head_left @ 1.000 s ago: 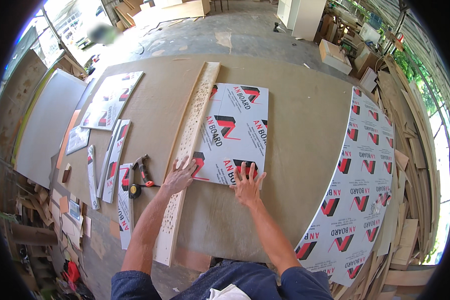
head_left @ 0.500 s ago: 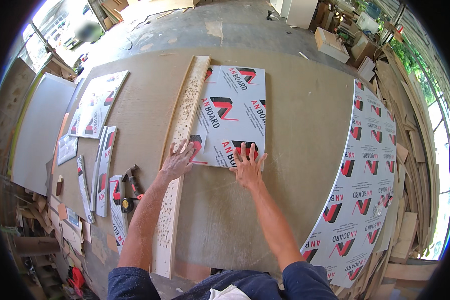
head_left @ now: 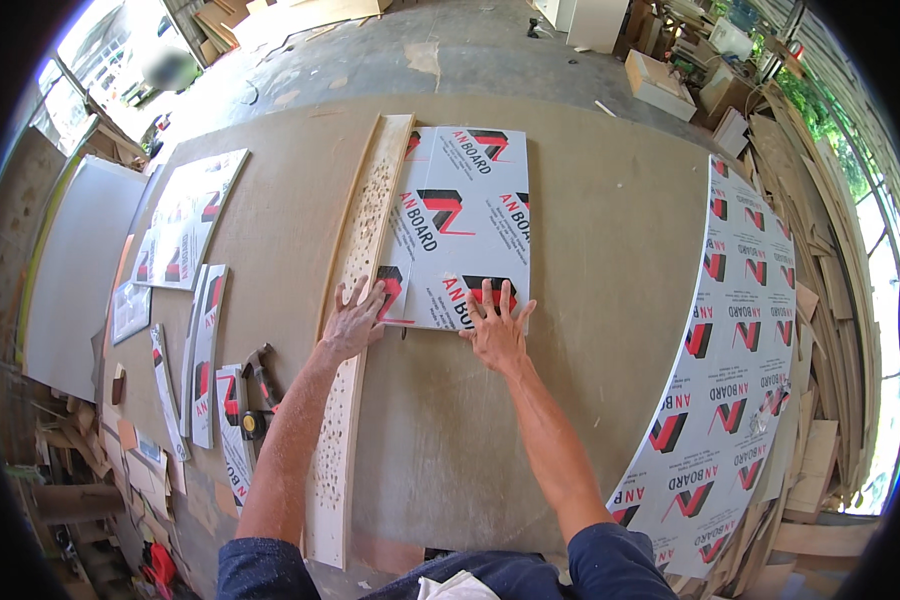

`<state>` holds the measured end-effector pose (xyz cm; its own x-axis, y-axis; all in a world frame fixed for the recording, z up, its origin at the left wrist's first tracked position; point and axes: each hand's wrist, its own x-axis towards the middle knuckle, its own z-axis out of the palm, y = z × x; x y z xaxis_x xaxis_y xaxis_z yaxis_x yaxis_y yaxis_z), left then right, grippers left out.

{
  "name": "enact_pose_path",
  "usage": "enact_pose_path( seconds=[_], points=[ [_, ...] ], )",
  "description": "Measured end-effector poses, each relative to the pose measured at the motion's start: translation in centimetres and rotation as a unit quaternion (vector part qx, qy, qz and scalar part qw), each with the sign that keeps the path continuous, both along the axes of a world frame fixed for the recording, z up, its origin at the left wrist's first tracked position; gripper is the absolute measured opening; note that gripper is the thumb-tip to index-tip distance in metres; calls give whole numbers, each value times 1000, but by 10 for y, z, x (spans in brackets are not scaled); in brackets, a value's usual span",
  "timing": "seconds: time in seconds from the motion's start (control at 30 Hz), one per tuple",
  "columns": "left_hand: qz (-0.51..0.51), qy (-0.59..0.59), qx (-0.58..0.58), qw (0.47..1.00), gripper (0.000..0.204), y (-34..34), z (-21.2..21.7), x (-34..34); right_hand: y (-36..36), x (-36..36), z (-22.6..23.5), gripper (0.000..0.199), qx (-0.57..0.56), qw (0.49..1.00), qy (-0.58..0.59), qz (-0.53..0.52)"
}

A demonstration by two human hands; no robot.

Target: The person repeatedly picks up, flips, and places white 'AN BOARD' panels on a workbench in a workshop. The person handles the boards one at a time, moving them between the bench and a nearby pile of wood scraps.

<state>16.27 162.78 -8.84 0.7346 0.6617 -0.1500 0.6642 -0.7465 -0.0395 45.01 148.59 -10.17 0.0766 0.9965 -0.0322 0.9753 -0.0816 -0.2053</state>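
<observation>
A rectangular panel with a silvery printed film in red and black lies flat at the middle of the table. Along its left side runs a long pale wooden board dotted with many small holes, with a thin wooden strip on its left edge. My left hand rests on this board with fingers spread, fingertips reaching the panel's near left corner. On the near right corner of the panel, my right hand lies flat, fingers apart. Neither hand grips anything.
A brown worktable carries all this. Near my left forearm lie a hammer and a tape measure, beside narrow printed strips. Larger film-covered pieces sit at the far left; a big printed sheet covers the right edge.
Both hands stay pressed in nearly the same places on the board and panel. The view has shifted slightly; the panel and board show no clear movement of their own.
</observation>
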Motion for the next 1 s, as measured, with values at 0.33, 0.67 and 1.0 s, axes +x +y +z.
enact_pose_path(
  seconds=[0.33, 0.67, 1.0],
  points=[
    [18, 3, -26, 999, 67, 16, 10, 13, 15, 9, 4, 71, -12, 998, 24, -48],
    [39, 9, -14, 999, 66, 102, 19, 65, -16, 78, -24, 67, 129, 985, -39, -108],
    [203, -3, -24, 979, 63, 141, 40, 166, -21, 77, -14, 68, 129, 982, -17, -133]
  ],
)
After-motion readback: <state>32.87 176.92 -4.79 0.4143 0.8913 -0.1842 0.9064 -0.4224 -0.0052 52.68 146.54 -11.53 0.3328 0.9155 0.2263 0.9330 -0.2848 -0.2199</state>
